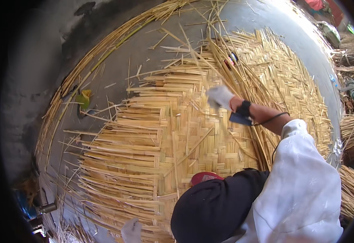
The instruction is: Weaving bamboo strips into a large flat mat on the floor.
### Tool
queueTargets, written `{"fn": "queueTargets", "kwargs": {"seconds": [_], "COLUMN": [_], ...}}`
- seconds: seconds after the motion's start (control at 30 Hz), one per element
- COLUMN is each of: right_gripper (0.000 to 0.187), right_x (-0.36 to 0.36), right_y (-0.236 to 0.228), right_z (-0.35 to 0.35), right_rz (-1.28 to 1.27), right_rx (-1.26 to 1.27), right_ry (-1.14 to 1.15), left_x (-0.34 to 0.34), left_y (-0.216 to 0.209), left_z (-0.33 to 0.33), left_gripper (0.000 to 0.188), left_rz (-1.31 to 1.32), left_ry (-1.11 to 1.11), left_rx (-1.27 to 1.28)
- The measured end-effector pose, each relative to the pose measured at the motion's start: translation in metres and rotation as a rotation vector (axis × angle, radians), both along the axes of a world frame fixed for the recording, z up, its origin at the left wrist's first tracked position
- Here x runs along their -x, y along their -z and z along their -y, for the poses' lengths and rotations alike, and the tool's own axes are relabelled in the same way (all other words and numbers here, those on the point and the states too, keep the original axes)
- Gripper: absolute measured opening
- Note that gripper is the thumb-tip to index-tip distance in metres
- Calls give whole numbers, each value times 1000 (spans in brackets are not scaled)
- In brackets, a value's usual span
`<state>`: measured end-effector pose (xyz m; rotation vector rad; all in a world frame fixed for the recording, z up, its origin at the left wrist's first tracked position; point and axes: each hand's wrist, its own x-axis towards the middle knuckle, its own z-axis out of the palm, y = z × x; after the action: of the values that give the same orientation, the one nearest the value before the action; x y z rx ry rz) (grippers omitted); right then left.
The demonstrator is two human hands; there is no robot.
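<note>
A large mat of split cane or reed [221, 150] lies on the floor, woven in a herringbone pattern, its loose strips sticking out at the left. My right hand [219, 97], in a pale glove and smeared by motion, is over the woven middle; its fingers cannot be made out. A black wrist strap with a dark flat piece [240, 117] is on that arm. At the lower edge, my left hand [131, 231], also in a pale glove, is by the strip ends; it is partly cut off and its fingers are unclear. Long loose strips [242, 83] lie across the mat near my right hand.
My dark-clothed knee [213, 206] covers part of the mat, a red object [205, 177] beside it. Long canes [104, 52] lie along the grey wall. A green-yellow leaf [83, 99] is on the floor at left. Straw bundles [353, 129] are piled at the right.
</note>
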<state>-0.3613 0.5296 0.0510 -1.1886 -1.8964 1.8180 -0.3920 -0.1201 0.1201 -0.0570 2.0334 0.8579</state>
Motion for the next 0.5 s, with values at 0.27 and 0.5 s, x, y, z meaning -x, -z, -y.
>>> {"fn": "queueTargets", "kwargs": {"seconds": [0.27, 0.5], "right_gripper": [24, 45], "right_x": [-60, -88], "right_y": [31, 49], "right_z": [-120, -153], "right_rz": [556, 865], "right_rx": [-966, -742], "right_ry": [154, -129], "left_x": [5, -1], "left_y": [-16, 27], "left_z": [-14, -5], "left_gripper": [50, 38], "left_rz": [-56, -168], "left_ry": [-58, -97], "left_rx": [-167, -142]}}
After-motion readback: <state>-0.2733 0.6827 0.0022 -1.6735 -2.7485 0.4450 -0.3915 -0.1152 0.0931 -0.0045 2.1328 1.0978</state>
